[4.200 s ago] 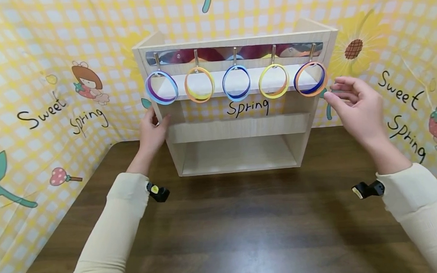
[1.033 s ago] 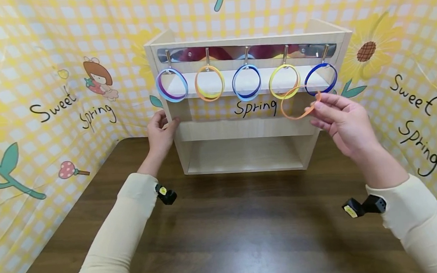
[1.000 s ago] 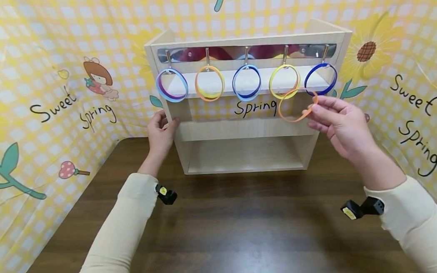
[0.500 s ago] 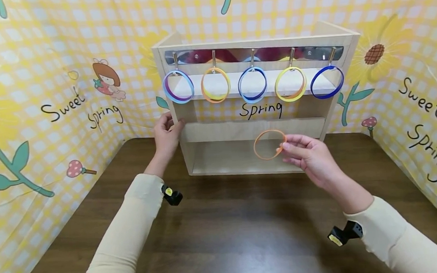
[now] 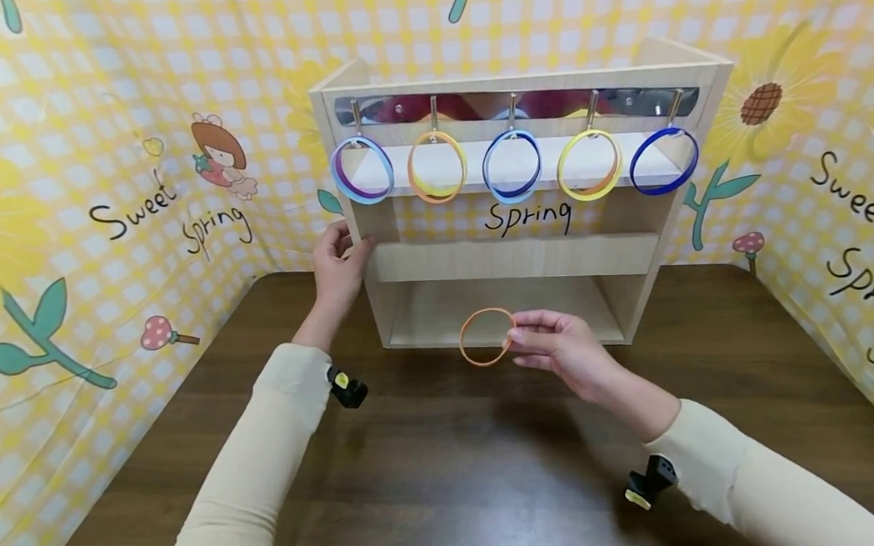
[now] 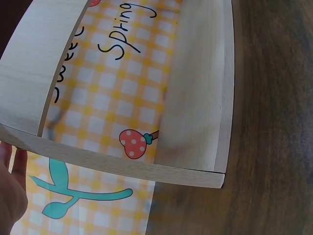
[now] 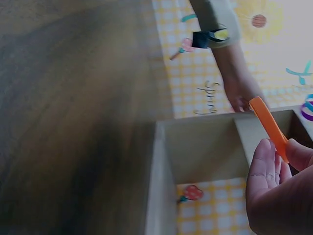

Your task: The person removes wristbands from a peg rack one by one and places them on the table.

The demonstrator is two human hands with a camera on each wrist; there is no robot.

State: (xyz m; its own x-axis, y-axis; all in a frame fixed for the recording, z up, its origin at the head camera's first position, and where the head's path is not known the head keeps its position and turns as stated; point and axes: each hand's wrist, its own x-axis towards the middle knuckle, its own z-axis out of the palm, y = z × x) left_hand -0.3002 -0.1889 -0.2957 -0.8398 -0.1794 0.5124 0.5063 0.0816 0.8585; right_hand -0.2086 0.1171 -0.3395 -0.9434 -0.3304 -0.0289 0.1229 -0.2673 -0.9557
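Note:
My right hand point(image 5: 573, 352) pinches an orange wristband point(image 7: 268, 122) between thumb and fingers, in front of the lower opening of a pale wooden shelf unit point(image 5: 511, 258). In the head view the band stands out to the left of the fingertips. My left hand point(image 5: 339, 266) grips the unit's left side panel, thumb at the front edge; its other fingers are partly hidden behind the panel. From the rightmost hook hangs a dark blue wristband point(image 5: 661, 192). The other hooks carry two-coloured pairs: light blue with purple point(image 5: 368, 201), orange with yellow point(image 5: 440, 201), light with dark blue point(image 5: 511, 201), yellow with orange point(image 5: 590, 197).
A shiny metal strip point(image 5: 475, 106) with several hooks runs along the unit's top front. The unit stands on a dark wooden table point(image 5: 450, 489). Yellow checked cloth point(image 5: 169, 72) with printed flowers surrounds the back and sides.
My right hand has taken the orange wristband off the rightmost hook and carried it down and left, leaving the dark blue one. The left hand has stayed at the side panel.

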